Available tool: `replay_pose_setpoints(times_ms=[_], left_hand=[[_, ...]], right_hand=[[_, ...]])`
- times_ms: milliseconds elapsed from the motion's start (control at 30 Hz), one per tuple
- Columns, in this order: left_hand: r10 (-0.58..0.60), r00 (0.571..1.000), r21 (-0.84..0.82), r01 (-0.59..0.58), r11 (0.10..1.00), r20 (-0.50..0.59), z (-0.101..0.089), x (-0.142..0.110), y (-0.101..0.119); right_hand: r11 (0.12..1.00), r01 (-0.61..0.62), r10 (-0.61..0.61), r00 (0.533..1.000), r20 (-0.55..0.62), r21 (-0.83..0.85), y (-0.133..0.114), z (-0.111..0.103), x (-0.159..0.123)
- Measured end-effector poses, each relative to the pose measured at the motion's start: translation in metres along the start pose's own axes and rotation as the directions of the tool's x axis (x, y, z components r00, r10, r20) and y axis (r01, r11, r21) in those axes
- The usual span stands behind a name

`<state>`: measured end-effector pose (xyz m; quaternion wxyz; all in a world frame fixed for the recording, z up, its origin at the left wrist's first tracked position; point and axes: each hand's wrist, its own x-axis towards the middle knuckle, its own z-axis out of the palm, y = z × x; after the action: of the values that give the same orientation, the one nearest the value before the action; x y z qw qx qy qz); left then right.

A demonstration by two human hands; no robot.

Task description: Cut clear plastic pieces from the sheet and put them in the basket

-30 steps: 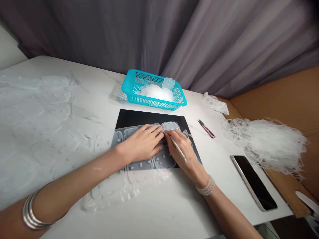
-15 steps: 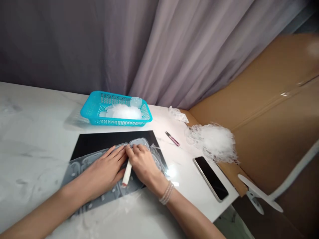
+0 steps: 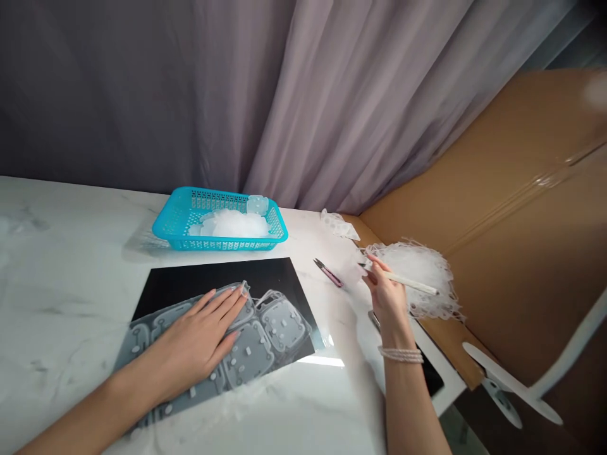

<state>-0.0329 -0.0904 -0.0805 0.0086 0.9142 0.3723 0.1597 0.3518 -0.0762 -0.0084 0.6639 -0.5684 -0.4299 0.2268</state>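
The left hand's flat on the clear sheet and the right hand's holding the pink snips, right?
Not quite: the head view shows the right hand holding a white tool; the pink snips lie on the table. The left hand is flat on the clear sheet.

Sheet and tool

Sheet: translucent, moulded in rounded, studded panels; laid across the mat, partly covered by the left hand; loose strips seen at its far edge. Tool: slim, white, dark-tipped; held aslant in the right hand.
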Motion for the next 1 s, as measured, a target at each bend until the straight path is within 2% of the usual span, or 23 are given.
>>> replay_pose_setpoints(times_ms=[67,133,200,233,267,300,333,400,433,500,567,733,800,867,933,1000], left_hand=[[-0.023,1.000,-0.059,0.024,0.998,0.019,-0.006,0.003,0.003],[-0.083,0.996,-0.175,0.084,0.981,0.015,-0.015,0.007,0.010],[-0.211,0.977,-0.376,0.203,0.904,0.020,-0.027,0.012,0.020],[-0.291,0.956,-0.508,0.273,0.817,0.046,-0.035,0.015,0.025],[-0.359,0.927,-0.648,0.337,0.683,0.104,-0.042,0.017,0.031],[-0.394,0.901,-0.775,0.379,0.505,0.183,-0.049,0.019,0.036],[-0.393,0.881,-0.868,0.396,0.301,0.265,-0.056,0.021,0.040],[-0.323,0.870,-0.927,0.368,-0.075,0.371,-0.068,0.023,0.046],[-0.285,0.877,-0.918,0.338,-0.208,0.388,-0.073,0.023,0.049],[-0.242,0.893,-0.891,0.284,-0.354,0.380,-0.079,0.023,0.051],[-0.231,0.897,-0.878,0.267,-0.396,0.377,-0.083,0.022,0.052],[-0.286,0.874,-0.888,0.282,-0.363,0.394,-0.084,0.021,0.053],[-0.330,0.849,-0.884,0.285,-0.371,0.413,-0.081,0.020,0.054],[-0.389,0.808,-0.863,0.267,-0.428,0.443,-0.078,0.019,0.055],[-0.381,0.797,-0.816,0.226,-0.532,0.469,-0.076,0.020,0.057],[-0.297,0.831,-0.747,0.196,-0.635,0.470,-0.077,0.020,0.059]], right_hand=[[0.998,-0.045,0.043,0.998,0.038,0.054,-0.007,0.005,-0.005],[0.982,-0.140,0.121,0.981,0.150,0.124,-0.018,0.022,-0.018],[0.946,-0.262,0.199,0.934,0.297,0.192,-0.032,0.043,-0.036],[0.925,-0.315,0.225,0.904,0.363,0.212,-0.040,0.052,-0.045],[0.911,-0.350,0.238,0.878,0.415,0.220,-0.046,0.060,-0.054],[0.906,-0.365,0.239,0.860,0.452,0.215,-0.053,0.067,-0.062],[0.905,-0.372,0.239,0.844,0.481,0.204,-0.058,0.072,-0.069],[0.905,-0.383,0.241,0.821,0.517,0.186,-0.067,0.079,-0.080],[0.901,-0.392,0.246,0.813,0.528,0.183,-0.071,0.082,-0.085],[0.888,-0.417,0.260,0.801,0.540,0.191,-0.075,0.085,-0.092],[0.872,-0.441,0.269,0.794,0.545,0.212,-0.079,0.088,-0.096],[0.857,-0.461,0.277,0.789,0.549,0.231,-0.081,0.089,-0.096],[0.871,-0.434,0.262,0.807,0.529,0.231,-0.079,0.089,-0.096],[0.895,-0.363,0.205,0.850,0.485,0.259,-0.076,0.092,-0.101],[0.918,-0.293,0.137,0.867,0.479,0.267,-0.073,0.097,-0.110],[0.934,-0.284,0.111,0.807,0.580,0.216,-0.073,0.102,-0.122]])
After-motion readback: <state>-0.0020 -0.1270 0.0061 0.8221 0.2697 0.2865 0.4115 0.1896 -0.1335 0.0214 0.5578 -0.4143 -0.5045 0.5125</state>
